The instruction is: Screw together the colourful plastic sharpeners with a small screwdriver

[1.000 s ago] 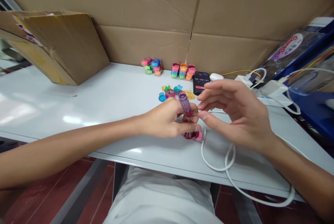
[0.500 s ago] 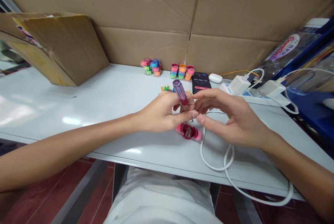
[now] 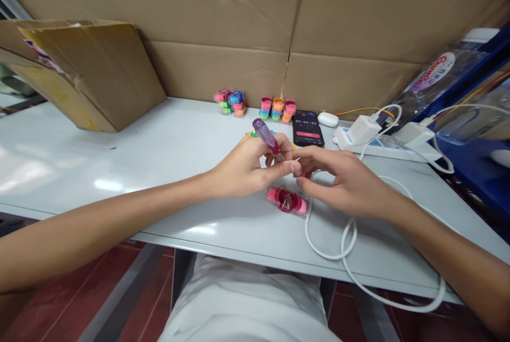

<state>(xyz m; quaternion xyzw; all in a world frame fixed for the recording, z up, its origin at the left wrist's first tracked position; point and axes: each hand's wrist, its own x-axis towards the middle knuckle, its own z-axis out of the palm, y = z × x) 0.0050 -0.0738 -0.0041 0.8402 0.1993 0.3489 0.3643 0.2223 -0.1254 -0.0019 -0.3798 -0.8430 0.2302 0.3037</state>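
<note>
A screwdriver with a clear purple and red handle (image 3: 265, 134) is gripped in my left hand (image 3: 258, 167), its handle tilted up and its shaft pointing down to the right. My right hand (image 3: 338, 174) has its fingertips drawn together at the tip of that screwdriver; whatever is pinched there is too small to make out. Just below both hands lies a pink sharpener with a metal blade (image 3: 287, 201), in a clear casing on the table. Yellow and green small pieces (image 3: 254, 134) show partly behind my left hand.
Stacks of colourful sharpeners (image 3: 278, 109) stand by the cardboard wall, with another group (image 3: 231, 103) to their left. A phone (image 3: 307, 128), white earbud case (image 3: 328, 119) and power strip (image 3: 418, 146) are right of them. A white cable (image 3: 346, 257) loops over the front edge. A cardboard box (image 3: 115, 76) stands left.
The screwdriver has tilted further left. My right fingertips have closed in on its tip, where they were more spread before. The pink sharpener stays on the table.
</note>
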